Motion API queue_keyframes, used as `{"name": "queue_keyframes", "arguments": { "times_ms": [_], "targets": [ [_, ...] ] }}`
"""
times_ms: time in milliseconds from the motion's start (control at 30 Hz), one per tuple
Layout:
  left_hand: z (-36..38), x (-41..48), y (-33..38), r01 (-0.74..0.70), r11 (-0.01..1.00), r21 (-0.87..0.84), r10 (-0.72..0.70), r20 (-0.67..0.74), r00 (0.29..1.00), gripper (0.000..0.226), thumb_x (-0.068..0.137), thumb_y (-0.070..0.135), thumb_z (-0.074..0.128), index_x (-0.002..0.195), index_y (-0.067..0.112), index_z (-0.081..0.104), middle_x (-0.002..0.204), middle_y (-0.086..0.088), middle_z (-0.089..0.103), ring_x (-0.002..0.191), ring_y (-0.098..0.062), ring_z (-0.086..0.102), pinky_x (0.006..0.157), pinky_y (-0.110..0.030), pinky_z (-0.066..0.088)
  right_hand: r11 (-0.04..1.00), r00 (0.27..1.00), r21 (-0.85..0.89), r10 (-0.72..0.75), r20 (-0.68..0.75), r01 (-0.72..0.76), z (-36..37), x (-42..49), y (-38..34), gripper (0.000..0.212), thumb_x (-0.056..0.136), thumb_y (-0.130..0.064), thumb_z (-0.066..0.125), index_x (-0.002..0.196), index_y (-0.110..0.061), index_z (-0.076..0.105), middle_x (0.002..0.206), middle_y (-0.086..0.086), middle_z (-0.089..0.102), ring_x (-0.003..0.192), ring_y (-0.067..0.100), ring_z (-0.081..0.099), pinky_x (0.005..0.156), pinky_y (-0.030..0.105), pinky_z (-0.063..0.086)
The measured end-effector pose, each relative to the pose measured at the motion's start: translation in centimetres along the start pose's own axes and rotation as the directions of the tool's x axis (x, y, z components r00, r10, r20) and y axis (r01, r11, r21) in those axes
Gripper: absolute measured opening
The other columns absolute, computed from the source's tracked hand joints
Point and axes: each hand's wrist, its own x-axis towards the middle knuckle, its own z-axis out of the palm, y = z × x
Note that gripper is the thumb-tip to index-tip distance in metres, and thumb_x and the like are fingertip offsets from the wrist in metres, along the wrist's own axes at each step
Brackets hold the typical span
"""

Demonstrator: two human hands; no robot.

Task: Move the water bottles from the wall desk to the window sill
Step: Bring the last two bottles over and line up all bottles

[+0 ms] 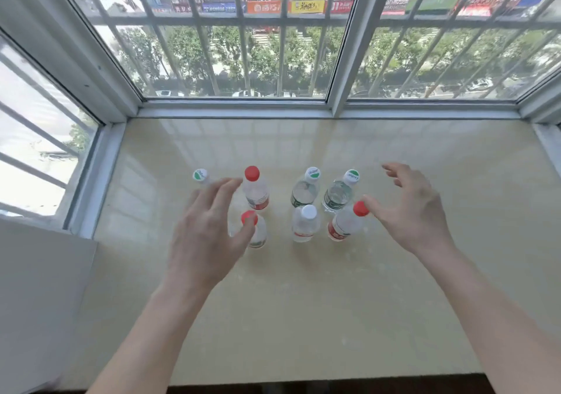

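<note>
While left hand (203,236) and right hand (416,211) hover spread, empty, leftmost bottle (200,175) shows only its cap

Window sill (303,302): glossy beige; seven clear capped bottles stand upright in two rows.
Far row, left to right: leftmost green-white-capped bottle (200,175), far red-capped bottle (256,193), middle green-white-capped bottle (303,193), rightmost green-white-capped bottle (337,196).
Near row, left to right: near-left red-capped bottle (259,234), white-capped bottle (305,226), near-right red-capped bottle (343,226).

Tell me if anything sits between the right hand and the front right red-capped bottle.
Nothing visible does. The open right hand hovers beside the front right red-capped bottle, thumb tip next to its cap.
</note>
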Motion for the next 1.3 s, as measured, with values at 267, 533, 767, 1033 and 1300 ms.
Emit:
{"name": "queue_keyframes", "arguments": {
  "times_ms": [267,533,767,1033,1300],
  "targets": [
    [8.3,3.3,5.5,0.061,0.996,-0.062,-0.053,0.132,0.990,0.058,0.080,0.036,0.073,0.133,0.021,0.053,0.123,0.003,0.058,0.109,-0.024,0.057,0.083,-0.036,0.048,1.000,0.984,0.008,0.021,0.176,-0.023,-0.8,5.0,9.6,0.056,0.079,-0.026,0.080,0.129,-0.015,0.058,0.125,0.007,0.065,0.112,0.025,0.063,0.096,0.035,0.046],
    [12.4,8.7,5.6,0.230,0.971,-0.067,-0.210,0.219,0.953,0.067,0.081,0.042,0.075,0.138,0.020,0.048,0.138,0.004,0.052,0.125,-0.015,0.046,0.091,-0.019,0.030,0.981,0.915,0.194,-0.083,0.395,0.005,3.7,9.8,10.9,0.061,0.081,-0.023,0.079,0.137,-0.020,0.053,0.129,0.001,0.061,0.115,0.021,0.059,0.094,0.029,0.046],
    [16.5,10.9,4.0,0.235,0.970,-0.057,-0.197,0.376,0.905,0.068,0.073,0.038,0.081,0.132,0.022,0.051,0.134,0.005,0.055,0.124,-0.014,0.051,0.095,-0.024,0.037,0.970,0.863,0.244,-0.106,0.494,-0.020,6.3,11.6,11.4,0.070,0.077,-0.029,0.083,0.139,-0.029,0.050,0.135,-0.002,0.057,0.118,0.020,0.057,0.099,0.038,0.049],
    [19.2,11.5,1.9,0.296,0.954,-0.049,-0.244,0.447,0.861,0.059,0.065,0.036,0.087,0.116,0.030,0.056,0.121,0.011,0.063,0.118,-0.013,0.056,0.090,-0.036,0.047,0.952,0.846,0.298,-0.098,0.524,-0.075,9.0,12.0,11.0,0.078,0.068,-0.039,0.089,0.136,-0.037,0.051,0.130,-0.013,0.056,0.121,0.015,0.057,0.099,0.037,0.050],
    [21.0,10.8,1.6,0.334,0.935,-0.117,-0.231,0.513,0.826,0.066,0.063,0.034,0.086,0.121,0.034,0.055,0.115,0.008,0.064,0.111,-0.015,0.059,0.091,-0.037,0.051,0.977,0.858,0.208,-0.137,0.494,0.036,11.1,12.1,11.1,0.064,0.068,-0.029,0.089,0.124,-0.030,0.057,0.120,-0.006,0.064,0.110,0.016,0.060,0.086,0.027,0.043]
  ]
}}
